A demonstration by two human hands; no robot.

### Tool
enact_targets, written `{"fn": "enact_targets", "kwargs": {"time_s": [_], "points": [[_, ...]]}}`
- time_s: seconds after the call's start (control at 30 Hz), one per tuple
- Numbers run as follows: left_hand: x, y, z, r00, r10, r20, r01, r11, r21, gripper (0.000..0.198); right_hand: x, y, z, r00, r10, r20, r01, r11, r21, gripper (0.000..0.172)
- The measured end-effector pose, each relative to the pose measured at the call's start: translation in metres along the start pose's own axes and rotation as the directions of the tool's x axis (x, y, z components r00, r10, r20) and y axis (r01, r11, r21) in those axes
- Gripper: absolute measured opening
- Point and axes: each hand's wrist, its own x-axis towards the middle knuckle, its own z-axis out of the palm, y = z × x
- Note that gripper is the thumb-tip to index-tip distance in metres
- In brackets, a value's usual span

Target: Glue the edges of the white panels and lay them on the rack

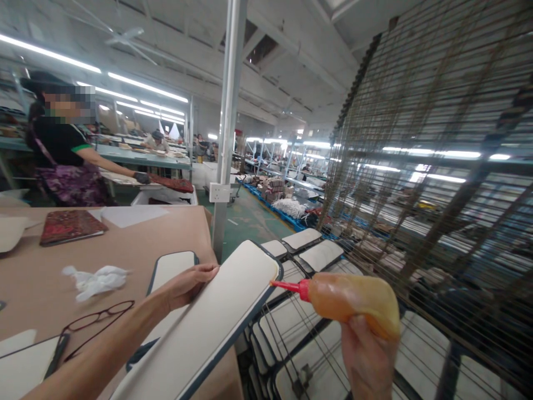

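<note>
A long cream panel with a dark blue edge is tilted up in front of me. My left hand grips its left edge, the fingers partly hidden behind it. In my right hand lies a squeeze bottle of amber liquid, held sideways. Its red nozzle points left, its tip at the panel's right edge near the rounded top corner. Yellowish liquid shows along that corner. Under my left forearm, another cream panel rests on the table.
On the brown-topped table are glasses, a crumpled white cloth and a dark red patterned piece. Similar panels lie on a wire rack at right; raised wire shelves stand above. A co-worker stands at left, beyond the table.
</note>
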Motion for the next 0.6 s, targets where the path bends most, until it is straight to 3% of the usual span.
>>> {"fn": "enact_targets", "kwargs": {"time_s": [0.3,0.6], "points": [[0.0,-0.006,-0.006,1.0,0.004,-0.005,-0.005,0.998,-0.057,0.03,0.003,0.013,0.009,0.999,0.047,-0.025,-0.047,0.999,-0.01,0.057],[-0.001,-0.006,-0.012,1.0,-0.006,-0.016,0.004,0.998,-0.066,0.033,-0.003,0.019,0.015,0.983,0.184,0.026,-0.185,0.982,0.042,0.063]]}}
